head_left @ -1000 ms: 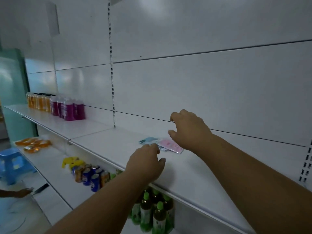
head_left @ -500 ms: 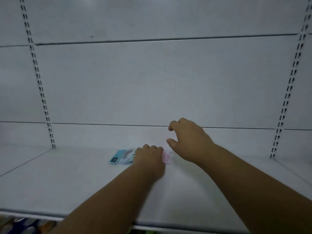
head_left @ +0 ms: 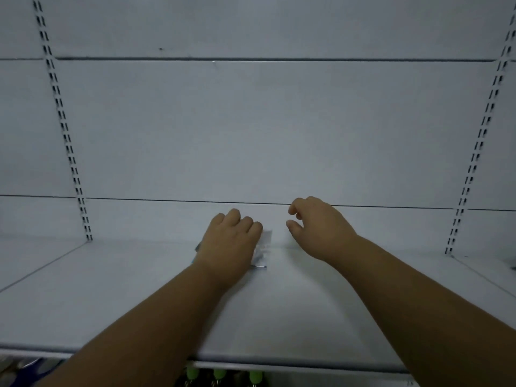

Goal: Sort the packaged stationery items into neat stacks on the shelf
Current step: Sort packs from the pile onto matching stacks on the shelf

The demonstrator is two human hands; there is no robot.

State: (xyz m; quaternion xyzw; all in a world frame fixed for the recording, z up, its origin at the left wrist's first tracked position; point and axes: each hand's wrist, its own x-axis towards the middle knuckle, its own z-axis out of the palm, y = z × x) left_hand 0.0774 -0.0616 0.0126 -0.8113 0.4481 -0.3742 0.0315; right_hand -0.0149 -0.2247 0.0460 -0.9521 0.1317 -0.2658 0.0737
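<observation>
A small pile of flat stationery packets (head_left: 264, 245) lies near the back of the white shelf (head_left: 293, 317). Only a pale, clear-wrapped edge shows to the right of my left hand (head_left: 230, 243), and a thin teal edge (head_left: 197, 248) shows to its left. My left hand rests palm down on the pile with its fingers curled over the far side, hiding most of it. My right hand (head_left: 317, 227) hovers just to the right of the pile, fingers apart and bent, holding nothing. A narrow gap separates it from the packets.
Slotted metal uprights stand at the left (head_left: 65, 135) and right (head_left: 479, 141) of the white back panel. Green bottle caps (head_left: 219, 374) show under the shelf's front edge. A dark object (head_left: 512, 267) peeks in at the far right.
The view has swung from the drinks on the left to face this shelf bay. My left hand slid forward over the teal and pink packets, covering them. My right hand stayed open beside them.
</observation>
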